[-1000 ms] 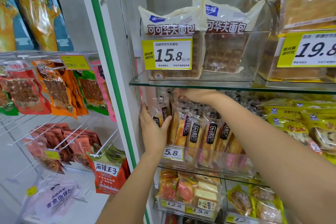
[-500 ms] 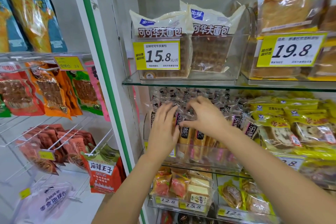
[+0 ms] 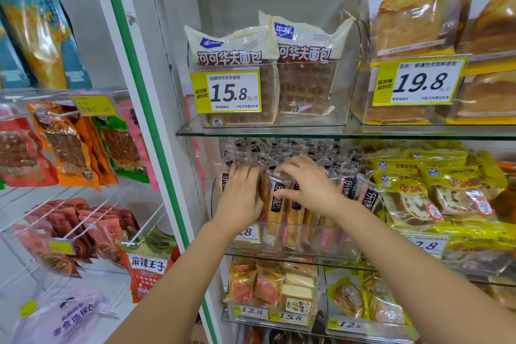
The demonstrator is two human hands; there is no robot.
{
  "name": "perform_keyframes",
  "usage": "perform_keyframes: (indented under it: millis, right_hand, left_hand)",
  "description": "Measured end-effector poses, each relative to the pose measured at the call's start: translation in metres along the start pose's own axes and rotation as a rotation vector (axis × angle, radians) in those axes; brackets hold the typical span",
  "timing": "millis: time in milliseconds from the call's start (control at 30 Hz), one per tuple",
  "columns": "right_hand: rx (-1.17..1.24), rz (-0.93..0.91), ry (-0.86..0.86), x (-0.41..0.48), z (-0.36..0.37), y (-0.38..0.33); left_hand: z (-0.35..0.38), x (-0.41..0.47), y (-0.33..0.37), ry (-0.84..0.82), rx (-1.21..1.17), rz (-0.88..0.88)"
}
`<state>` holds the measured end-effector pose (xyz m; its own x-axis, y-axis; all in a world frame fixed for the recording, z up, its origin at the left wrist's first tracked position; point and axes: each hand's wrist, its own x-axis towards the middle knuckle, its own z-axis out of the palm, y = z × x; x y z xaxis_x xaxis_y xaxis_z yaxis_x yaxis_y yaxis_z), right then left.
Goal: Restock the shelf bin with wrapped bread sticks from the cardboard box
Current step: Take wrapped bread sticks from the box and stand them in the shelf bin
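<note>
The wrapped bread sticks [image 3: 275,204] are slim golden-brown fingers of bread, each sealed in crinkly clear plastic with a black strip of white lettering down the front and a touch of pink near the foot. They stand upright and packed close together, row behind row, in the clear plastic shelf bin [image 3: 321,243] on the middle level of the case, right under the edge of the glass shelf [image 3: 279,131] that carries the cocoa waffle bread packs [image 3: 304,70]. Just to the bin's right lie yellow-wrapped raisin bread packs [image 3: 435,190]. Both bare forearms reach up and in from below. The left hand [image 3: 240,195] is blurred, but its fingers look straight and together, laid flat against the sticks at the left end of the front row, palm toward the bin. The right hand [image 3: 307,184] comes in from the right with the wrist bent, its fingers curled over the tops of the front sticks and the thumb tucked underneath, pinching the wrapper of one of them near its top.
</note>
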<state>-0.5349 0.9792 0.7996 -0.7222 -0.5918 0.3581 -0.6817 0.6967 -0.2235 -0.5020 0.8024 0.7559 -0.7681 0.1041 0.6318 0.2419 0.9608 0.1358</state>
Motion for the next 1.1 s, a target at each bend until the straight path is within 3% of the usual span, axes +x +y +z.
perform_keyframes:
  millis: [133,333,500,633,733,800,900,1100]
  right_hand:
    - [0.039,-0.03,-0.017,-0.005,-0.005,0.006]
    - [0.122,0.132,0.345,-0.034,-0.017,0.021]
    - [0.017,0.155,0.422,-0.049,-0.016,0.016]
    - [0.019,0.386,0.281,-0.047,-0.025,0.02]
    - [-0.049,0.465,0.003,-0.04,-0.03,0.018]
    - [-0.092,0.455,-0.134,-0.032,-0.027,0.014]
    - [-0.078,0.407,-0.159,-0.017,-0.028,0.012]
    - [-0.088,0.326,-0.278,0.016,-0.064,0.016]
  left_hand:
    - [-0.002,-0.006,0.012,0.006,-0.058,-0.023]
    - [-0.007,-0.008,0.035,0.039,-0.091,0.077]
    - [-0.001,0.001,0.034,-0.084,-0.013,0.141]
    - [-0.002,0.008,0.035,-0.061,0.057,0.16]
    - [-0.004,0.013,0.043,-0.078,0.125,0.214]
    - [-0.006,0.018,0.05,-0.175,0.152,0.136]
    - [-0.01,0.03,0.057,-0.3,0.221,0.016]
    - [-0.015,0.051,0.06,-0.462,0.197,-0.022]
